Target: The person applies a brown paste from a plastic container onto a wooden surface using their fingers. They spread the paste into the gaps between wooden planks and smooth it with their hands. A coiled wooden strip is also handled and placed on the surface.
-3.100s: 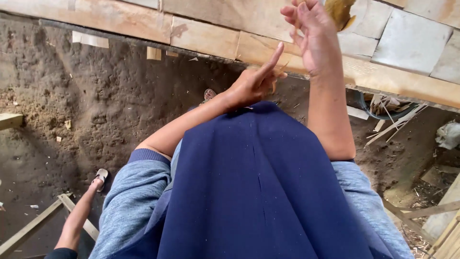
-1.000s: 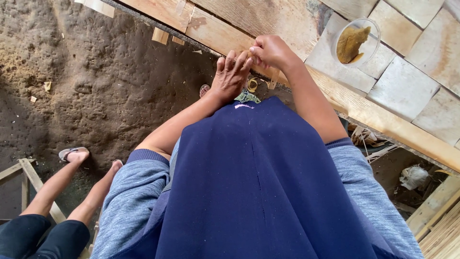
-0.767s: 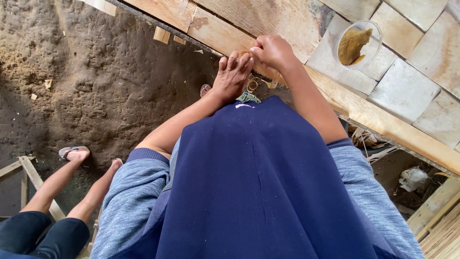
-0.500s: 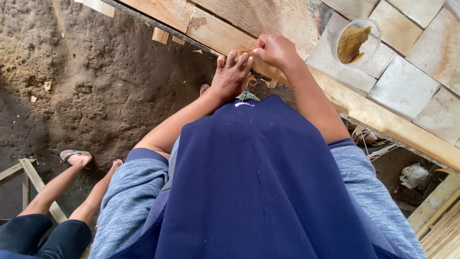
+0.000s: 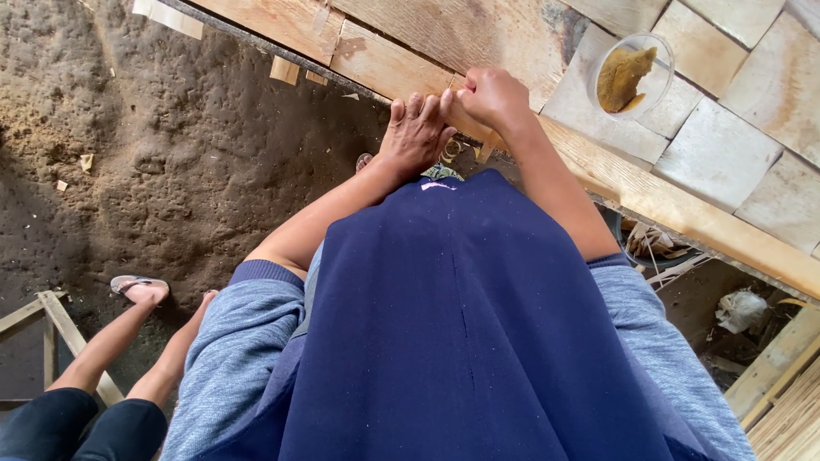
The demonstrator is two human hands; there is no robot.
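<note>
Floor: packed dark earth [image 5: 171, 145], scattered with small wood offcuts; it fills the left half of the view.
Surface: plank-built wooden surface [image 5: 683, 213] running diagonally from upper left to lower right, pale square wood blocks laid across its far side.
Wearer: dark blue apron [image 5: 461, 341] over grey sleeves, standing against the near edge of the surface.
Other person: two bare legs in sandals [image 5: 137, 286] at lower left, beside a wooden frame; well apart from the hands.
Left hand: left hand [image 5: 414, 132] lies palm down at the near edge of the surface, fingers [image 5: 410, 107] straight and pressed together, tips on the plank.
Right hand: right hand [image 5: 491, 98] curled into a loose fist, its fingers pinching a thin pale wood strip [image 5: 487, 149] that juts down past the edge; the grip itself is hidden under the knuckles.
Cup: clear plastic cup [image 5: 632, 77] holding a yellow-brown mass, standing on a block to the right, near but apart from the right hand.
Step in hand: judged as seating or pressing the strip along the plank edge, left hand steadying.
Next move calls for: probably even pressure along the edge without shifting the strip.
Edges and room: near edge lies directly under both hands; open space above the surface to the right, little room between the apron and the edge.
</note>
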